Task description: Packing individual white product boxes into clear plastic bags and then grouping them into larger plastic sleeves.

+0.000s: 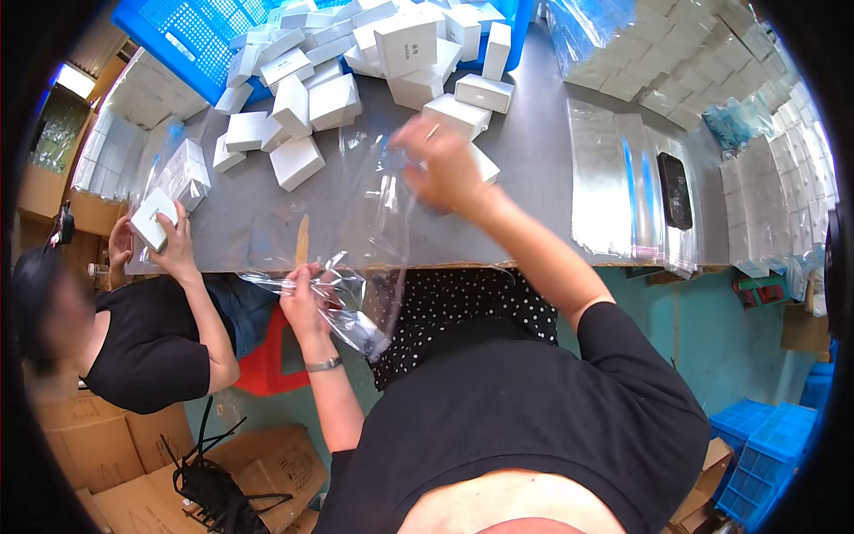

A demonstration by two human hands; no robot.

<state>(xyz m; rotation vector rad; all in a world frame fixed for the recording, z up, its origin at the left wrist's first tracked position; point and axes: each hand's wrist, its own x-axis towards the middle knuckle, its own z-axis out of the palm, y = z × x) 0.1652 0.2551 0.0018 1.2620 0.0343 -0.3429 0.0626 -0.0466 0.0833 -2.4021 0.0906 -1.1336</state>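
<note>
At the table's near edge my left hand [304,298] pinches a clear plastic bag [360,307], with its thumb and fingers closed on the film. The film stretches up over the grey tabletop toward my right hand [440,160]. That hand is smeared by motion and hovers over the white boxes, its fingers bent. Partly under it lies a white box [483,165]; another white box [457,116] sits just beyond. Whether my right fingers touch a box or the film cannot be made out. A narrow tan strip [302,238] shows beside my left hand.
A blue plastic crate [169,46] spills white boxes [298,163] onto the table [534,205]. Flat clear bags [600,191] and a black phone [674,190] lie at right, beside stacked wrapped boxes [676,67]. At left, a seated co-worker holds a white box [153,219].
</note>
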